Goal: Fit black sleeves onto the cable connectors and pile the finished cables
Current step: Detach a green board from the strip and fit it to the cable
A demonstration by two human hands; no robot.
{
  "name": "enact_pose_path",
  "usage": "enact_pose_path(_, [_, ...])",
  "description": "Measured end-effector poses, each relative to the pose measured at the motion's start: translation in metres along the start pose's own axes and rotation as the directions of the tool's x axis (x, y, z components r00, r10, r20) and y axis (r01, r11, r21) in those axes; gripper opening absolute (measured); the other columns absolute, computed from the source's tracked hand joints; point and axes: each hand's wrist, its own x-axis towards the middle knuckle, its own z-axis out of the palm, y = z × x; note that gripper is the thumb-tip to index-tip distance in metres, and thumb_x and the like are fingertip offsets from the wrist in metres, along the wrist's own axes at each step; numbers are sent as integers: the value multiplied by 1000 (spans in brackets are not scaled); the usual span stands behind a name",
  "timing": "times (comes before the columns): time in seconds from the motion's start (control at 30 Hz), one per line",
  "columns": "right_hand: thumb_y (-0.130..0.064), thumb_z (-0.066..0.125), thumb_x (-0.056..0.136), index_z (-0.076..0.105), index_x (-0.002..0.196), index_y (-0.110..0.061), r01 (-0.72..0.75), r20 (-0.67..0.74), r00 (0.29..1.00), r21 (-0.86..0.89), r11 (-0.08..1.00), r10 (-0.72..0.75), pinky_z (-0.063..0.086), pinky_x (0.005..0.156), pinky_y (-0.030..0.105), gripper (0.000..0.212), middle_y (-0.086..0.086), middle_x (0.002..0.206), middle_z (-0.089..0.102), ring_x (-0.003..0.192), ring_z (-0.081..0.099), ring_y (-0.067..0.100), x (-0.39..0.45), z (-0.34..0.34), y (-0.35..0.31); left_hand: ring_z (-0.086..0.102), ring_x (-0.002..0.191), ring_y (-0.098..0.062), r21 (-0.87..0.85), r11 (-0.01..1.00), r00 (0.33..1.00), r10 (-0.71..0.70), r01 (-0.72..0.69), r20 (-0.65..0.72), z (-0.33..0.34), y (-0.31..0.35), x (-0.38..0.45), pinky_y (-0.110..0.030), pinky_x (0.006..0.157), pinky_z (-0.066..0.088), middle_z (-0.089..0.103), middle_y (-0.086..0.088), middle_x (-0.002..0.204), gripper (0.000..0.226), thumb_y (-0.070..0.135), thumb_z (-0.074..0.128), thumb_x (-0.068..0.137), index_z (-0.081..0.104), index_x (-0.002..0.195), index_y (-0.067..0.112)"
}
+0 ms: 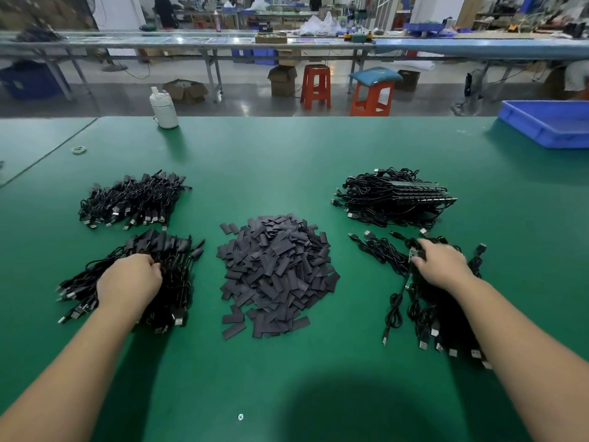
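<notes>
**Both hands down on the cable piles**

No readable writing shows anywhere. The left hand (129,279) curls its fingers into the sleeved-cable pile (165,282) at 9 o'clock; whether it grasps a cable is hidden. The right hand (441,266) rests on the bare-cable pile (427,311) at 3 o'clock, fingers over a small green board (413,254), grip unclear. The black sleeves (275,275) are heaped at centre on the green table (287,161).

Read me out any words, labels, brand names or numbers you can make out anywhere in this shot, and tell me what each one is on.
No text is legible.
White bottle: no label shows.
Green circuit board under the right hand: markings too small to read.
Papers on the far bench: blurred.
Small white mark on the green table: a symbol, unreadable.
</notes>
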Motion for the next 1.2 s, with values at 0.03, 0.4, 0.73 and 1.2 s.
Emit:
enact_pose_path(0.03, [-39,51,101,41,149,-21,5,-11,1000,11,1000,-5,44,105,47,52,11,144,53,132,48,33,-1,0,1,57,66,-27,17,1000,1000,-4,4,-9,4,-2,1,-29,54,45,62,-4,73,27,32,49,98,69,92,16])
enact_pose_path(0.4, [-30,66,95,70,95,-23,214,-77,977,334,918,-200,47,76,32,8,-2,99,72,87,63,19,-22,-42,-21,63,75,-12,-203,795,818,533,-571,-214,-9,111,-48,-29,63,55,71,4,100,21,23,58,93,71,109,23])
enact_pose_path(0.73, [-36,74,88,70,77,-39,329,-89,944,361,873,-319,42,66,24,12,-17,74,68,76,63,7,-48,-54,-36,56,123,-17,-810,512,726,667,-286,165,9,297,-156,-35,107,43,59,-2,137,56,37,59,96,42,147,23])
enact_pose_path(1.2, [-33,64,96,79,86,-28,363,-191,931,386,848,-311,45,65,27,18,-6,79,73,73,62,11,-57,-52,-32,51,64,-22,-683,607,858,510,-406,-58,6,329,-171,-32,57,38,56,6,64,27,36,50,98,62,79,23])
